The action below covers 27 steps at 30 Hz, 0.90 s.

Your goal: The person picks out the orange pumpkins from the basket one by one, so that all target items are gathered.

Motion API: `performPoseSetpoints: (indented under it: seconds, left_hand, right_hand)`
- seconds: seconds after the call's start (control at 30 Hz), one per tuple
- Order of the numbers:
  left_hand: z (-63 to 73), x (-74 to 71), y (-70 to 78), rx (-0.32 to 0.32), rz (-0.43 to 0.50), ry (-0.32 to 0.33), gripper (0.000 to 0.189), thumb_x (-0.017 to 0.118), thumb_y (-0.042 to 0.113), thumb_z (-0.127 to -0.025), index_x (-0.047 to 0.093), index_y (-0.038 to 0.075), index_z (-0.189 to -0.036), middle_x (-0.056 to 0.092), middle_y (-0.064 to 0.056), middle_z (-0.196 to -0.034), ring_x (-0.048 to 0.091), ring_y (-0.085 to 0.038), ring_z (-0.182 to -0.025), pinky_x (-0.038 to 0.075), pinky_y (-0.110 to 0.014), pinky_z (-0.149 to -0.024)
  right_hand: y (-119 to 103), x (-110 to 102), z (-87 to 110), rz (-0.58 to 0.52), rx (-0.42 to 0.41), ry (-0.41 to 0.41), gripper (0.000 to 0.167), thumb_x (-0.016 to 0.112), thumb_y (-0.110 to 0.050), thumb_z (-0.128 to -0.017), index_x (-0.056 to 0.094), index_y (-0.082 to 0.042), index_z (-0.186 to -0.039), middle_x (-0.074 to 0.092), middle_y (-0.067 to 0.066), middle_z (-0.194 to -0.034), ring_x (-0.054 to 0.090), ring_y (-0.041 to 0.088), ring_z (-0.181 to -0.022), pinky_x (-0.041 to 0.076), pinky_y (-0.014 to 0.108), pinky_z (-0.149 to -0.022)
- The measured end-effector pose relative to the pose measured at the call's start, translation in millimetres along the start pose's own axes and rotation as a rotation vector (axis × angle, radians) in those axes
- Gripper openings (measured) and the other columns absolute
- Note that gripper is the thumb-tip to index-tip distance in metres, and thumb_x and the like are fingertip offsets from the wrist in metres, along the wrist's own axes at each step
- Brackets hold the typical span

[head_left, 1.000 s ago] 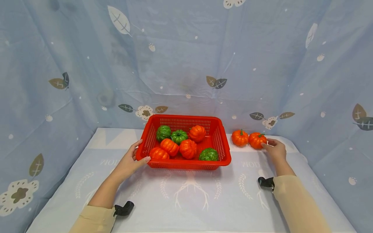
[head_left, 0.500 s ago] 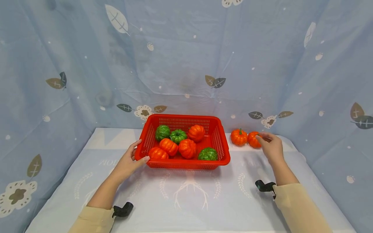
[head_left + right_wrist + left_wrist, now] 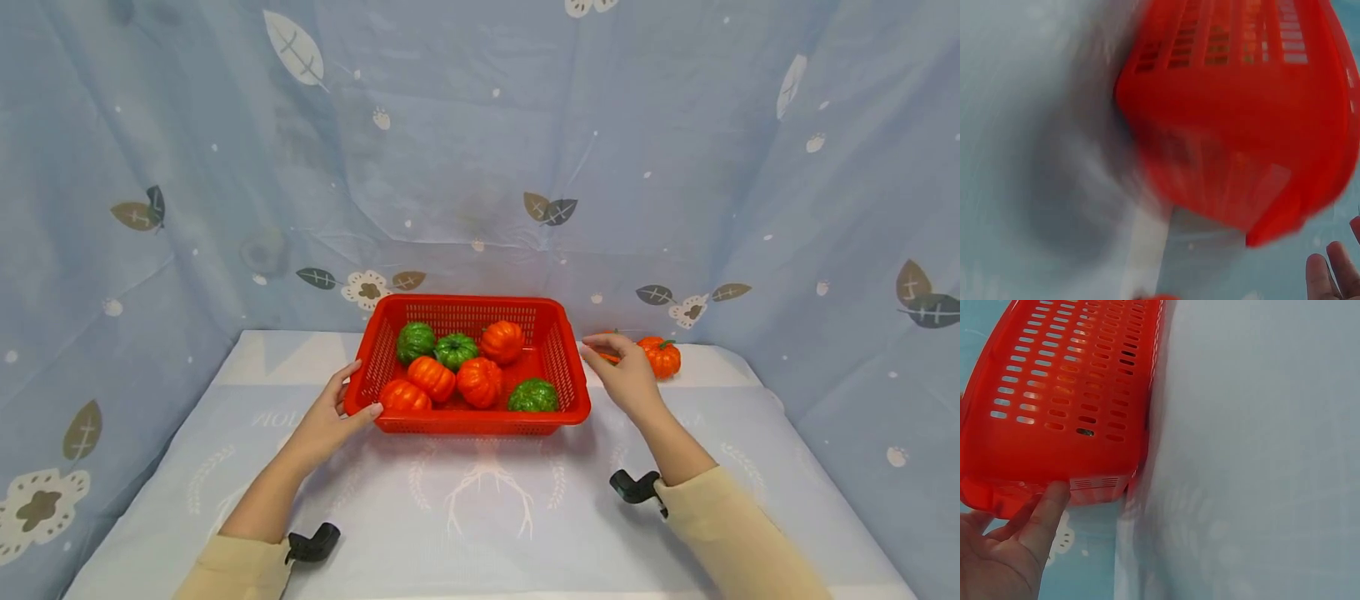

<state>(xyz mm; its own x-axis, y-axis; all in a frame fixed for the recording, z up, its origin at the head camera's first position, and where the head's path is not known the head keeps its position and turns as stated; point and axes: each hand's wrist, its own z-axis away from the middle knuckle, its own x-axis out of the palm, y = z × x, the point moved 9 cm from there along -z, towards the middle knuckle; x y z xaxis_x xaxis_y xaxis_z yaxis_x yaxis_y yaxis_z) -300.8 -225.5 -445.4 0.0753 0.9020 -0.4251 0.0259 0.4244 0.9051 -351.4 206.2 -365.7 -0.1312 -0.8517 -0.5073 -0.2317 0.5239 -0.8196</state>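
A red plastic basket (image 3: 480, 423) with slotted walls stands on the table. Small orange pumpkins (image 3: 480, 382) and green pumpkins (image 3: 533, 396) lie in it, several in all. At its left end my left hand (image 3: 322, 427) holds the rim, thumb at the front corner and fingers along the side; the left wrist view shows the fingers on the basket's corner. My right hand (image 3: 628, 379) is beside the basket's right end, fingers loosely bent with nothing held. Behind that hand one orange pumpkin is mostly hidden. Another orange pumpkin (image 3: 662, 357) sits just to its right.
A pale patterned cloth (image 3: 487, 533) covers the table. Blue leaf-print fabric (image 3: 465, 150) hangs close behind the basket and along both sides. A black wrist camera (image 3: 313, 543) sticks out from the left cuff, another black wrist camera (image 3: 634, 487) from the right.
My right hand has left the rightmost orange pumpkin and moved left to the basket's right end, now covering most of the other loose pumpkin. My left hand stays on the basket.
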Motion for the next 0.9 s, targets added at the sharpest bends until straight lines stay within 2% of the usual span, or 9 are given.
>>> performPoseSetpoints:
  seconds: [0.2,0.5,0.9]
  left_hand:
    - [1.0,-0.5,-2.4,-0.017,-0.013,-0.001,0.096,0.071,0.036,-0.093,0.008,0.016,-0.162,0.034,-0.025,-0.155,0.043,-0.043,-0.136,0.048,-0.052,-0.102]
    - [2.6,-2.2,1.8,0.003,-0.01,-0.008,0.094,0.071,0.034,-0.093,0.008,0.016,-0.162,0.034,-0.025,-0.154,0.044,-0.043,-0.135,0.048,-0.052,-0.102]
    - [0.1,-0.1,1.4,-0.007,0.01,-0.013,0.095,0.072,0.032,-0.093,0.009,0.017,-0.162,0.034,-0.025,-0.154,0.044,-0.043,-0.136,0.048,-0.051,-0.101]
  right_hand:
    - [-23.4,39.1,-1.8,-0.026,-0.055,-0.086,0.031,0.068,-0.024,-0.097,0.068,-0.005,-0.121,0.065,0.013,-0.12,0.06,0.03,-0.115,0.052,0.048,-0.099]
    - [-37.3,83.4,-6.4,-0.032,-0.056,-0.179,0.029,0.07,-0.024,-0.095,0.069,-0.009,-0.12,0.066,0.007,-0.117,0.062,0.025,-0.107,0.058,0.04,-0.085]
    - [-49.6,135.0,-13.0,0.084,-0.034,-0.307,0.038,0.073,-0.025,-0.093,0.067,-0.007,-0.126,0.064,0.01,-0.127,0.06,0.029,-0.114,0.054,0.043,-0.093]
